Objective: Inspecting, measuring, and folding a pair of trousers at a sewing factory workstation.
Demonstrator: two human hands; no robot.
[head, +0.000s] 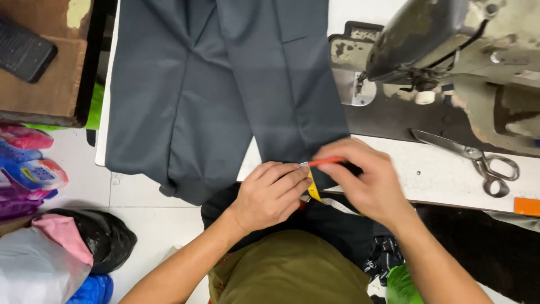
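Observation:
Dark grey trousers lie spread over the white sewing table, one leg end hanging at the front edge. My left hand pinches that leg's hem together with a yellow measuring tape. My right hand grips a thin orange tool with a metal tip, which points at the hem by my left fingertips. The two hands almost touch.
An old grey sewing machine stands at the right rear. Metal scissors lie on the table beside it, an orange block at the far right edge. A wooden stand with a dark phone and bags sit left on the floor.

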